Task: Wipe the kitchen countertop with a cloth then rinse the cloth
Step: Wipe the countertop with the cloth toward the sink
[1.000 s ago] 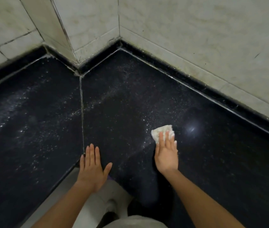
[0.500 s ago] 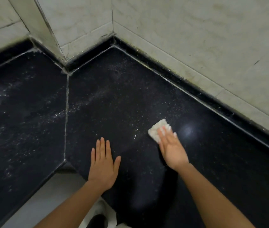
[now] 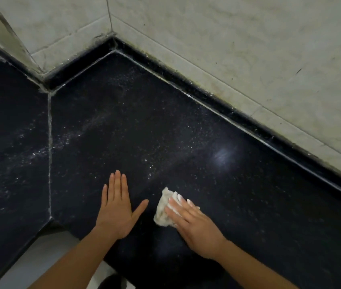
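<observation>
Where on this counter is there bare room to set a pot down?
Bare room: the black countertop right of the right hand up to the wall, the far corner, and left of the seam. Crowded only near the front edge, where the left hand and cloth sit.

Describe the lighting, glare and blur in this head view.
Head view: dim overall; a soft round glare spot sits on the dark countertop; white specks catch light near the seam; the right hand on the cloth is slightly motion-blurred; the left hand is sharper; wide-angle bending shows along the wall edge.
</observation>
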The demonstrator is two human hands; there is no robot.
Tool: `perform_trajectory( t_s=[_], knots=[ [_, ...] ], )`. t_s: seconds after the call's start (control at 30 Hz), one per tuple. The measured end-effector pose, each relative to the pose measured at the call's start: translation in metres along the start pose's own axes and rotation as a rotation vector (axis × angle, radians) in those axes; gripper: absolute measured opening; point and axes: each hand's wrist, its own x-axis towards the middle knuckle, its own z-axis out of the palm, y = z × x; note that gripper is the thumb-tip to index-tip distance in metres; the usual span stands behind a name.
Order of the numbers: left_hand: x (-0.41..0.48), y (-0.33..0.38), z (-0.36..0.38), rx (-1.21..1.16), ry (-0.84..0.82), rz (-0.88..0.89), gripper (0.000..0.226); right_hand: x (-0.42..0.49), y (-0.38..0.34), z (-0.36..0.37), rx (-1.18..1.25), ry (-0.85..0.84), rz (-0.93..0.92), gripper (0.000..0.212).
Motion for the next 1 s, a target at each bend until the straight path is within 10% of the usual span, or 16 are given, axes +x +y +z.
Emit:
perform_trajectory(
  t_s=[0.1,0.4,0.77,1.0],
  knots=[
    [0.000,0.001,-0.003,-0.013,-0.017,-0.003,0.107,-0.001,0.051,-0.014,-0.088,-0.048,0.028,0.053],
    [0.000,0.002,-0.011,-0.029,-0.079,-0.007,0.105,0.078,0.149,-0.067,0.150,0.167,1.005,0.051],
    [-0.002,0.008,-0.022,0.002,-0.155,-0.017,0.098,-0.017,0.085,-0.024,-0.034,0.003,0.214,0.050],
    [-0.001,0.009,-0.022,0.007,-0.166,-0.031,0.098,0.011,0.174,-0.060,0.136,0.336,1.132,0.049]
  ],
)
